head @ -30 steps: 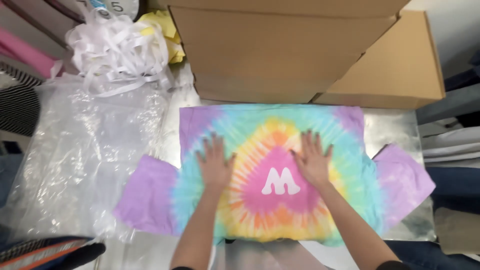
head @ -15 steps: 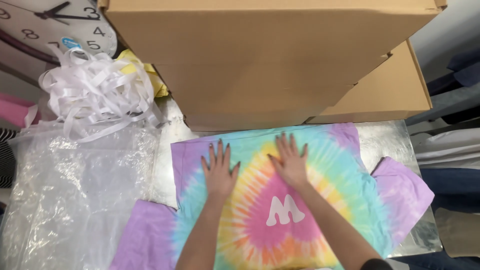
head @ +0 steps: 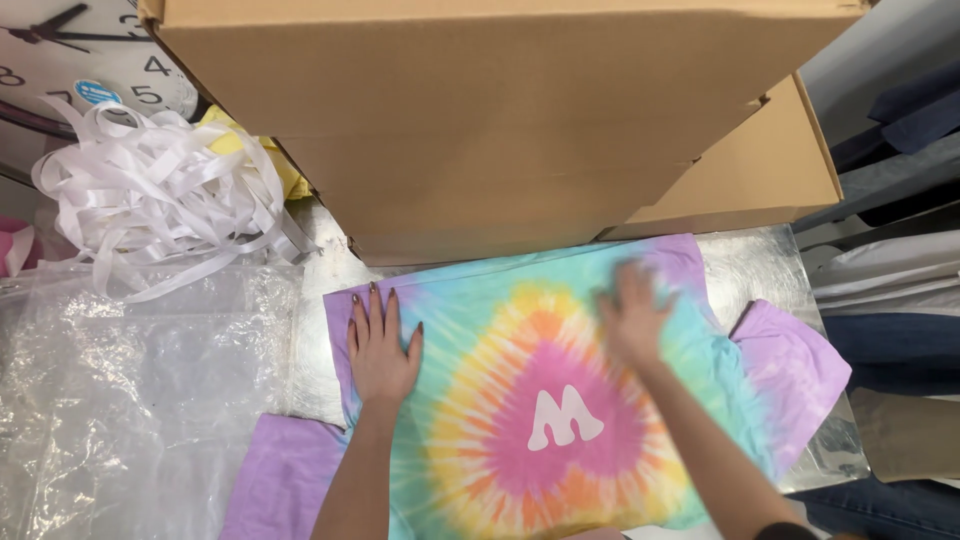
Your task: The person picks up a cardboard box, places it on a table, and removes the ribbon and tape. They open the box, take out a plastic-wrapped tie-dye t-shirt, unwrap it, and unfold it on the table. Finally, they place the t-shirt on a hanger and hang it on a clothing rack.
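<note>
A large cardboard box (head: 500, 120) stands at the far edge of the table, leaving the near surface for the tie-dye T-shirt (head: 560, 400), which lies flat, face up, just before the box. Its long axis runs toward the person, collar end apparently away, purple sleeves spread to either side. The left hand (head: 380, 350) rests open, palm down, fingers spread, pinning the cloth. The right hand (head: 632, 318), blurred, appears open and flat on the shirt, gripping nothing.
</note>
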